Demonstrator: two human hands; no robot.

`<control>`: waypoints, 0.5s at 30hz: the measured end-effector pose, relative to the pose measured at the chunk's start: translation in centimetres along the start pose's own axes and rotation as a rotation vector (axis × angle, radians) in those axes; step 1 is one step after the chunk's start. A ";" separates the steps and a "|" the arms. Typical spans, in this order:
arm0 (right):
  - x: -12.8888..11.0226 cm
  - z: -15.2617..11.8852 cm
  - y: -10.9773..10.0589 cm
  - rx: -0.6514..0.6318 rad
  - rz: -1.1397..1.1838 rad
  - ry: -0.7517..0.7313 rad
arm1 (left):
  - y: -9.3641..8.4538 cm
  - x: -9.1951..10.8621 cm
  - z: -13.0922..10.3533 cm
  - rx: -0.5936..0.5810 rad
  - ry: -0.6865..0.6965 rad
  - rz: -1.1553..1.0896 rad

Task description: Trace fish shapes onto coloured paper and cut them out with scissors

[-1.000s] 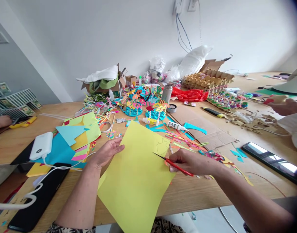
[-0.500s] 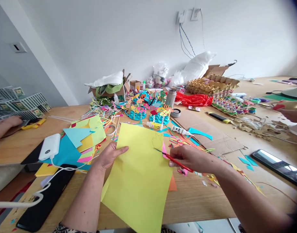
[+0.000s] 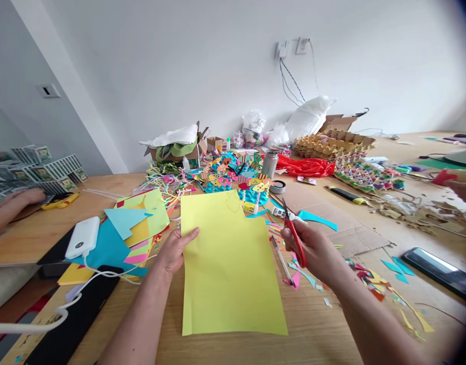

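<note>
A large sheet of yellow paper [image 3: 227, 268] is held up by its left edge in my left hand [image 3: 177, 249], thumb on top. Near its top edge is a small pencil-like outline [image 3: 233, 202], and the upper right corner has a notch cut out beside it. My right hand [image 3: 307, 248] grips red-handled scissors [image 3: 293, 230], blades pointing up and away from the paper. Below the right hand a pen [image 3: 282, 261] lies on the table among paper scraps. Just behind the scissors lies a white glue bottle [image 3: 280, 212].
Paper-fish crafts [image 3: 255, 186], a steel flask [image 3: 270, 165] and a tape roll [image 3: 278, 187] stand behind the sheet. To the left are a white power bank [image 3: 82, 237] and coloured papers [image 3: 126, 219]; right, a phone [image 3: 441, 274] and a box cutter [image 3: 345, 194]. Other people's hands show at both sides.
The scissors have left the sheet's edge and moved right, blades now turned up. The sheet has been turned more upright, and a notch shows at its upper right.
</note>
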State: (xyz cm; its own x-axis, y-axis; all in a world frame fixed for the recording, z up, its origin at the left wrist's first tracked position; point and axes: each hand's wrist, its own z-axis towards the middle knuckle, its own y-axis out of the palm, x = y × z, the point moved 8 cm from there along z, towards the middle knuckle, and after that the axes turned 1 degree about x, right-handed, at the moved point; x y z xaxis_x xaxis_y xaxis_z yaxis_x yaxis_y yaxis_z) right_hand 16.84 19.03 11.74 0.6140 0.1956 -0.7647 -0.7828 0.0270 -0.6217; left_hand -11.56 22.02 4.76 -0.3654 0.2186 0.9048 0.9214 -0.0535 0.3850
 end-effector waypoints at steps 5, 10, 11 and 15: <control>0.9 0.1 2.5 -0.035 0.110 0.013 | 0.1 -0.3 0.1 0.060 0.010 -0.091; 0.0 0.1 3.5 -0.155 0.333 0.031 | 0.2 -0.8 0.1 0.049 -0.032 -0.167; -0.2 0.3 3.3 -0.203 0.350 0.034 | 0.2 -0.8 0.2 0.032 -0.042 -0.207; -0.3 1.3 2.7 -0.545 0.274 0.040 | -0.3 -0.1 0.5 -0.100 -0.094 -0.372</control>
State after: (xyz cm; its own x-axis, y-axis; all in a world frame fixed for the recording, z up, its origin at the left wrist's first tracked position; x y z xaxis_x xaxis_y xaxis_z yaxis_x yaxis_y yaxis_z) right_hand 14.43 20.29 10.49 0.4090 0.0874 -0.9083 -0.7551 -0.5265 -0.3907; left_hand -11.78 22.48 4.45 -0.6538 0.3291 0.6813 0.7093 -0.0470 0.7033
